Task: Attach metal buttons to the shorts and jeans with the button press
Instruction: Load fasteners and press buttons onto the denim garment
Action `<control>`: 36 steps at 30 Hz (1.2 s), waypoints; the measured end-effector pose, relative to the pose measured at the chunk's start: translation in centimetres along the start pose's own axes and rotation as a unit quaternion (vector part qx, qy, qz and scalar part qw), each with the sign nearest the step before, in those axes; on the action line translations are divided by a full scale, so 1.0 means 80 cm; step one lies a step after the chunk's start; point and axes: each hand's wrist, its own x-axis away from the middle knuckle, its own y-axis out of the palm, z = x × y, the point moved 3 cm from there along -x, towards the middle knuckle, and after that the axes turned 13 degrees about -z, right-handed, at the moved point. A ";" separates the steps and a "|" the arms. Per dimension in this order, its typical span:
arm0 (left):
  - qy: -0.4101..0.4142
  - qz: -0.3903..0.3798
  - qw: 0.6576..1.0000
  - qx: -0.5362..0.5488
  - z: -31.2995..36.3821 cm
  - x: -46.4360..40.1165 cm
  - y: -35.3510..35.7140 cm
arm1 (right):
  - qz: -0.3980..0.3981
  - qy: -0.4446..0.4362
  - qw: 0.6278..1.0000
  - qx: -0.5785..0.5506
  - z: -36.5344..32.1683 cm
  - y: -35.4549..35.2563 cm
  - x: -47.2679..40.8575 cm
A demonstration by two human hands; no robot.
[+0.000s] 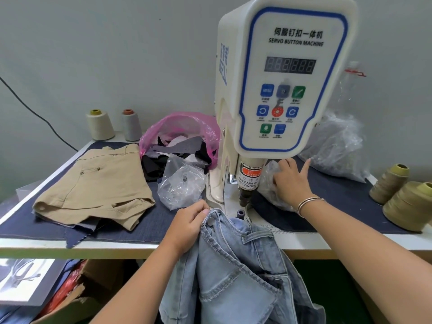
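So I'm sitting mid-job here I think. My left hand [190, 222] is gripping the waistband of the light blue jeans [236, 265] at bottom centre, fingers curled round the denim right by a metal button [212, 221] that already looks set. Jeans are hanging off the table's front edge [93, 245], waistband just below the press head [245, 192] of the servo button machine [287, 73].

My right hand [291, 183] is reaching into a clear plastic bag [268, 181] right of the press, fingers digging in with the index sticking out. Can't tell if I'm actually pinching a button yet.

The khaki shorts [93, 185] are lying flat at left of frame, one snap showing at the waistband corner, so I'm guessing those are done. Another bag of hardware [181, 185] is sitting between shorts and machine. Probably more buttons left on the jeans.
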 end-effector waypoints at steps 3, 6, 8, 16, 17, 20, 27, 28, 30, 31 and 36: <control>-0.001 0.002 1.000 -0.004 0.000 0.000 -0.001 | -0.010 -0.005 1.000 -0.009 0.000 0.000 -0.001; -0.003 0.002 1.000 -0.007 -0.002 0.000 -0.001 | -0.013 -0.010 1.000 0.010 -0.001 -0.001 -0.002; -0.003 0.004 1.000 -0.008 -0.002 -0.001 0.000 | -0.017 -0.015 0.999 0.023 0.000 -0.002 -0.002; -0.005 0.006 1.000 -0.017 -0.002 -0.002 0.000 | 0.004 -0.035 0.994 0.106 -0.007 -0.011 0.001; -0.006 0.007 1.000 -0.018 -0.001 -0.002 0.000 | 0.010 -0.035 0.993 0.113 -0.008 -0.012 0.002; -0.006 0.009 1.000 -0.019 -0.001 -0.002 0.000 | 0.012 -0.031 0.994 0.105 -0.005 -0.010 0.007; -0.003 0.010 1.000 -0.020 -0.002 -0.003 0.000 | 0.037 -0.032 0.999 -0.008 0.010 -0.007 0.011; -0.003 0.011 1.000 -0.021 -0.003 -0.003 0.000 | 0.038 -0.037 0.999 -0.003 0.011 -0.007 0.011; -0.005 0.011 1.000 -0.022 -0.003 -0.003 0.000 | 0.038 -0.033 0.999 0.002 0.012 -0.009 0.011; -0.005 0.011 1.000 -0.022 -0.003 -0.003 0.000 | 0.038 -0.029 0.999 -0.002 0.013 -0.011 0.011; -0.007 0.011 1.000 -0.022 -0.002 -0.003 0.000 | 0.071 -0.043 0.995 -0.056 0.019 -0.032 0.016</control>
